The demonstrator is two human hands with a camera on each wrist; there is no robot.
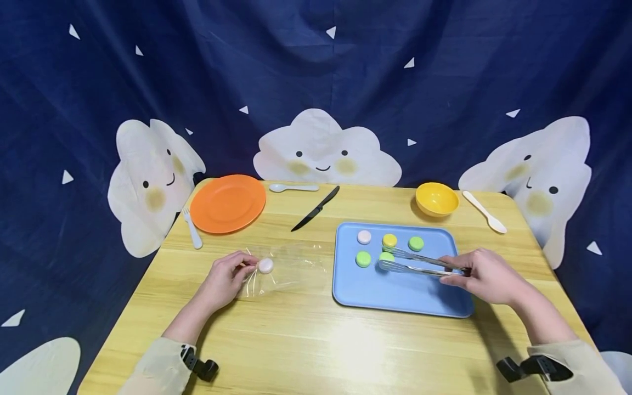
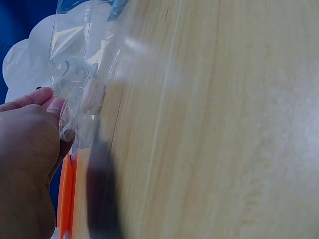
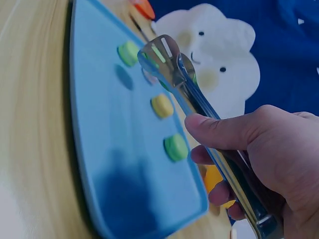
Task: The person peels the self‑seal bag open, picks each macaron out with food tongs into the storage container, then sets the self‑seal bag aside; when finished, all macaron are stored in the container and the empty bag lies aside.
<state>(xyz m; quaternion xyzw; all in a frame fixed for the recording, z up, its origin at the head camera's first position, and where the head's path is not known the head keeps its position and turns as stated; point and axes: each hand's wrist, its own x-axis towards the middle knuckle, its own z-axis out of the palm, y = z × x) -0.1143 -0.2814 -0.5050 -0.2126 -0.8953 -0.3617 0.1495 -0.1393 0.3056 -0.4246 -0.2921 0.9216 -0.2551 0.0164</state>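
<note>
- The right hand point(image 1: 486, 276) is gripping a pair of metal tongs point(image 1: 419, 262) by the handle end, thumb on top and fingers curled beneath, as the right wrist view shows.
- The tongs are lying nearly level, with their long axis running across the blue tray point(image 1: 395, 296) from the right hand toward the person's left; the two spoon-shaped tips are pointing left and standing slightly apart.
- The tips are sitting around or just over a light green macaron point(image 1: 387, 257) in the tray's nearer row; I cannot tell whether they are touching it.
- Other macarons are lying on the tray: a pink one point(image 1: 364, 237), a yellow one point(image 1: 389, 240), a green one point(image 1: 416, 243) in the far row and a green one point(image 1: 363, 259) just left of the tong tips.
- The left hand point(image 1: 227, 280) is resting on the worktop point(image 1: 306, 340), well apart from the right hand, pinching the edge of a clear plastic bag point(image 1: 283, 269) between thumb and fingers.
- A pale pink macaron point(image 1: 265, 265) is lying inside the bag, just beside the left fingertips.
- The bag is lying flat between the left hand and the tray, stretching toward the tray.
- Toward the worktop's far edge are lying an orange plate point(image 1: 228, 203), a white fork point(image 1: 192, 227), a white spoon point(image 1: 293, 187), a black knife point(image 1: 316, 208), a yellow bowl point(image 1: 436, 198) and a cream spoon point(image 1: 485, 212).
</note>
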